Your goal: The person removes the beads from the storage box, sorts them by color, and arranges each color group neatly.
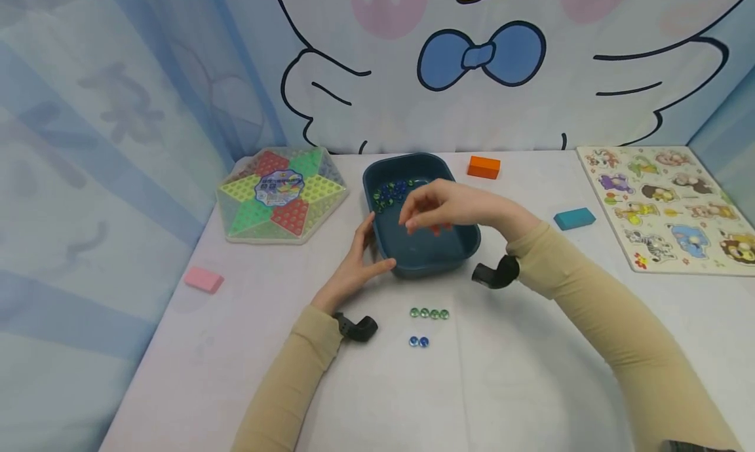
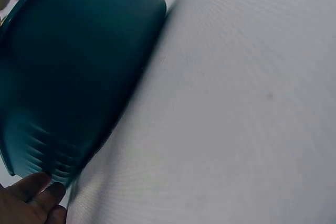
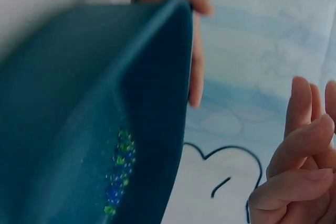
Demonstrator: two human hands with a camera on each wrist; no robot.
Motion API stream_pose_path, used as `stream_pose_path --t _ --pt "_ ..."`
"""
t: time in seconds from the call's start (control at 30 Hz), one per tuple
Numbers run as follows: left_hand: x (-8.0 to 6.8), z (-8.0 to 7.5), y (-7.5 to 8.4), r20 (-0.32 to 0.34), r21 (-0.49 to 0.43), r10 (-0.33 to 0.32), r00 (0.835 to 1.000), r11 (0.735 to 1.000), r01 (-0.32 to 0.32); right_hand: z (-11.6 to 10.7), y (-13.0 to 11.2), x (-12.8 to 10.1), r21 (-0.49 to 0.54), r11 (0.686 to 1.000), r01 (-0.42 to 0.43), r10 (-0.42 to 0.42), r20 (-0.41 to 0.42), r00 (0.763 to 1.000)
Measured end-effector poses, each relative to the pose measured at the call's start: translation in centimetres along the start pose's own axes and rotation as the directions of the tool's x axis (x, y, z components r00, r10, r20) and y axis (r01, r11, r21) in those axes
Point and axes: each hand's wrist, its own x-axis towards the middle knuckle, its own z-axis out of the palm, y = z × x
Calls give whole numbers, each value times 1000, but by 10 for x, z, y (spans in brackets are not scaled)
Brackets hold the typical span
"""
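A dark teal tub stands mid-table with blue and green glass marbles clustered at its far left inside. My left hand touches the tub's left side with extended fingers, its thumb at the near left corner. Over the tub hovers my right hand, fingers loosely bent, with nothing visible between them in the right wrist view. In front of the tub lies a row of several green marbles. Two blue marbles sit side by side just nearer to me.
A hexagonal Chinese checkers box lies left of the tub. An orange block is behind it, a teal block to its right, and a pink block at the left edge. An animal puzzle board occupies the far right.
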Motion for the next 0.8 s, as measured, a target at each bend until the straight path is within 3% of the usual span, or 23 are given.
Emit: stream_pose_path --t 0.2,0.37,0.43,0.67,0.8 --pt "0 0 0 17 -11 1 1000 1000 -1 -20 10 27 56 995 -79 87 -158 984" --pt "0 0 0 14 -15 -3 1000 1000 3 -25 23 49 54 988 -143 151 -217 964" --pt "0 -1 -1 14 -18 1 1000 1000 -1 -24 30 58 28 986 -164 166 -221 961" --pt "-11 -4 31 60 -29 -58 997 998 60 -16 46 84 -131 968 -214 193 -157 969" --pt "-12 -4 32 53 -17 -53 997 998 54 -13 50 93 -214 949 -233 207 -135 969"
